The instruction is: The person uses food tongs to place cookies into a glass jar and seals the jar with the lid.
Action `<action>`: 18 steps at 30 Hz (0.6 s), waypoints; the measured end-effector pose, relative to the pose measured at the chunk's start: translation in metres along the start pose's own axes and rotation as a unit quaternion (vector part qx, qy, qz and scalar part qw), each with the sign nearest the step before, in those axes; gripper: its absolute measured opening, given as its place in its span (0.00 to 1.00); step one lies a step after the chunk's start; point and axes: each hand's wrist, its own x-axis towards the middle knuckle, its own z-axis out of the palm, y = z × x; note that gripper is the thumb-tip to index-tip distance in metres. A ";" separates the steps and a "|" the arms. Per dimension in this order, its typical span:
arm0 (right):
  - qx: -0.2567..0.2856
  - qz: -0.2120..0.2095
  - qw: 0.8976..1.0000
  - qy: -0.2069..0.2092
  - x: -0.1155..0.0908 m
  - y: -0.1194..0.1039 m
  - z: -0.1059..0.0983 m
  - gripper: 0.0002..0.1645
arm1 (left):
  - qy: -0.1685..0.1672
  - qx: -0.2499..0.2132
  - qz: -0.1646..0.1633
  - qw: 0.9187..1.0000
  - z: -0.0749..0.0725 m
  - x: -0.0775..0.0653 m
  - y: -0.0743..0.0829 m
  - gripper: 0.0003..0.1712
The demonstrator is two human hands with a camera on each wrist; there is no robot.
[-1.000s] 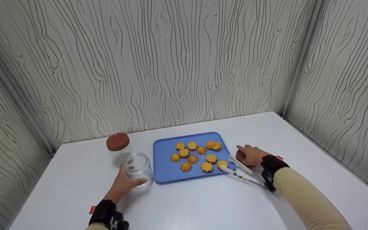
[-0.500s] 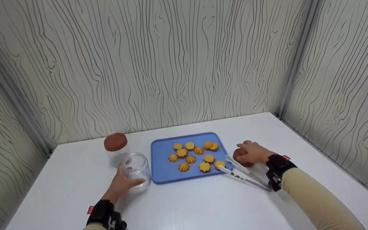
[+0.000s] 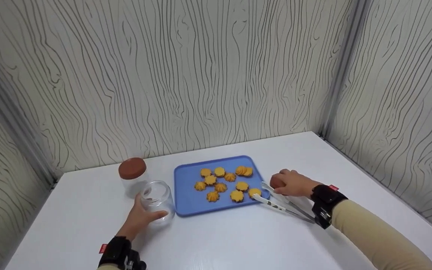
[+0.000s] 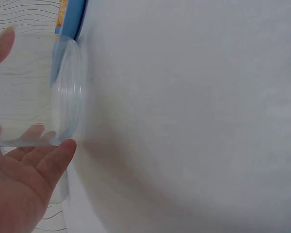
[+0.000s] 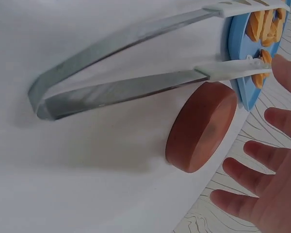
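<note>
Lower left, your left hand [image 3: 138, 219] grips the jar [image 3: 157, 200]; lower right, your right hand [image 3: 295, 185] hovers, fingers spread, over the lid [image 3: 276, 181].

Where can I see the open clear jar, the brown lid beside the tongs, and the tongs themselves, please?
Open clear jar [image 3: 161, 204]: head view, on its side wall below the neck.
Brown lid [image 5: 201, 128]: right wrist view, on the middle of its visible surface.
Tongs [image 5: 126, 91]: right wrist view, on one metal arm.

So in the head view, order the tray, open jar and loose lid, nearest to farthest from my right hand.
1. Loose lid: right by your right hand.
2. Tray: left of that hand.
3. Open jar: farther left, in your left hand.
</note>
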 end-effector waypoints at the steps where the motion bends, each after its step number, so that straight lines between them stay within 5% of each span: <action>1: 0.000 0.003 1.000 -0.001 0.000 0.000 0.001 0.30 | 0.000 -0.001 0.002 1.000 0.000 0.000 0.000 0.67; 18: 0.005 -0.031 0.999 -0.007 -0.013 -0.010 0.009 0.34 | 0.000 -0.001 0.012 1.000 -0.001 -0.003 0.003 0.66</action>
